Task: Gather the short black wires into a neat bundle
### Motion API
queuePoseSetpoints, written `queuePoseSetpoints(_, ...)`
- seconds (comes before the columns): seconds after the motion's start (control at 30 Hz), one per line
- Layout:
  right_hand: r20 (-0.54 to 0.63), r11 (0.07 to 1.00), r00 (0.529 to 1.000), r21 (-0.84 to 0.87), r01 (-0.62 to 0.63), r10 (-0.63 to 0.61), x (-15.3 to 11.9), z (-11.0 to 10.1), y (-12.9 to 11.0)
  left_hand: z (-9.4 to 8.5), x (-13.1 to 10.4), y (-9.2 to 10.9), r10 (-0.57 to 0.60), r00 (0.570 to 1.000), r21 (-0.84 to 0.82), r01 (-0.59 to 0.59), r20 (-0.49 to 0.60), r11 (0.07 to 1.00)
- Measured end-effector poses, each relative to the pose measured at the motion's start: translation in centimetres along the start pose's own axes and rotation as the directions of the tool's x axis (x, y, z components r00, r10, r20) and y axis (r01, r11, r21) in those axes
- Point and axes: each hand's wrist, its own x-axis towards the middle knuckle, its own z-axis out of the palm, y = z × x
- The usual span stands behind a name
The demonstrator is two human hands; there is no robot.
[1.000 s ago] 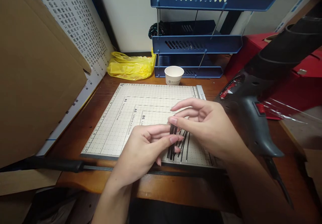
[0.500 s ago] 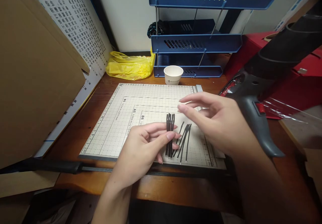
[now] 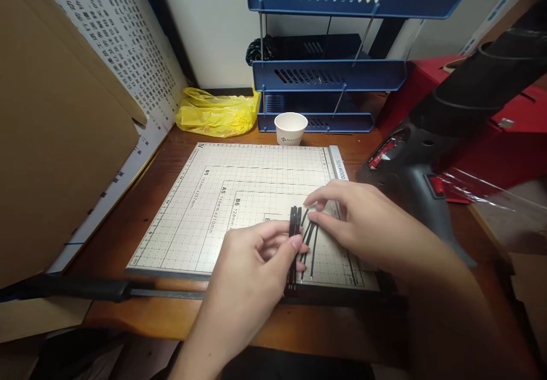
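My left hand [image 3: 260, 266] is closed around a bundle of thin black wires [image 3: 294, 226]. The bundle stands roughly upright between thumb and fingers, with small silvery tips at its lower end. Several loose black wires [image 3: 314, 249] lie on the gridded board of a paper cutter [image 3: 175, 226], just right of the bundle. My right hand [image 3: 354, 215] hovers at the upper ends of these loose wires, its thumb and forefinger apart. The thumb tip looks close to the wires or on them; I cannot tell whether it touches.
The cutter's black-handled blade arm [image 3: 98, 289] runs along the front edge. Behind the board stand a white paper cup [image 3: 291, 128], a yellow plastic bag [image 3: 217, 112] and a blue tiered tray rack [image 3: 329, 76]. A dark handheld tool [image 3: 423, 146] and red box [image 3: 474, 123] crowd the right; cardboard [image 3: 64, 129] the left.
My right hand has come down to the loose wires, its fingertips nearer them. My left hand has moved slightly down and right with the bundle. The view has shifted a little.
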Motion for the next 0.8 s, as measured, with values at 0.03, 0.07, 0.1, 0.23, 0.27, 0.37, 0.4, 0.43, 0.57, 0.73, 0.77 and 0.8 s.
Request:
queuePoseSetpoints(0.03,0.003,1.000,1.000,0.000,0.003,-0.003,0.1,0.1,0.0,0.1,0.0,-0.1,-0.013,1.000,0.011,0.013,0.015,1.000)
queuePoseSetpoints(0.07,0.003,1.000,1.000,-0.004,-0.009,0.009,0.2,0.1,0.0,0.2,0.1,-0.2,-0.022,0.999,0.023,0.021,0.031,1.000)
queuePoseSetpoints(0.1,0.000,1.000,1.000,-0.009,-0.029,0.029,0.2,0.2,0.0,0.2,0.2,-0.3,-0.027,0.999,0.038,0.025,0.045,0.999)
queuePoseSetpoints(0.23,0.014,0.998,0.998,-0.012,-0.063,0.063,0.1,0.0,0.3,0.0,0.4,-0.7,-0.036,0.997,0.088,0.030,0.067,0.996)
queuePoseSetpoints(0.27,0.029,0.998,0.998,-0.006,-0.059,0.059,0.1,0.0,0.3,0.0,0.5,-0.7,-0.039,0.997,0.093,0.032,0.067,0.995)
queuePoseSetpoints(0.37,0.046,0.998,0.997,0.008,-0.067,0.067,0.0,0.0,0.3,0.0,0.5,-0.7,-0.044,0.997,0.093,0.038,0.071,0.995)
queuePoseSetpoints(0.4,0.041,0.997,0.996,0.009,-0.081,0.081,0.0,0.0,0.2,0.1,0.5,-0.7,-0.044,0.996,0.095,0.037,0.071,0.995)
queuePoseSetpoints(0.43,0.041,0.995,0.995,0.015,-0.095,0.095,0.0,0.0,0.2,0.1,0.5,-0.7,-0.043,0.997,0.097,0.036,0.069,0.995)
queuePoseSetpoints(0.57,0.100,0.987,0.991,0.131,-0.098,0.085,0.0,-0.4,-0.4,-0.1,0.4,-0.8,-0.022,0.996,0.133,0.011,0.081,0.991)
queuePoseSetpoints(0.73,0.137,0.927,0.990,0.365,-0.083,0.034,0.1,-0.5,-1.1,-0.3,0.3,-0.8,-0.002,0.996,0.168,-0.014,0.093,0.986)
queuePoseSetpoints(0.77,0.130,0.917,0.991,0.388,-0.091,0.044,0.2,-0.4,-1.1,-0.3,0.4,-0.8,-0.008,0.996,0.161,-0.005,0.085,0.987)
queuePoseSetpoints(0.8,0.112,0.918,0.992,0.386,-0.092,0.053,0.3,-0.3,-1.1,-0.2,0.4,-0.8,-0.017,0.997,0.147,0.006,0.075,0.989)
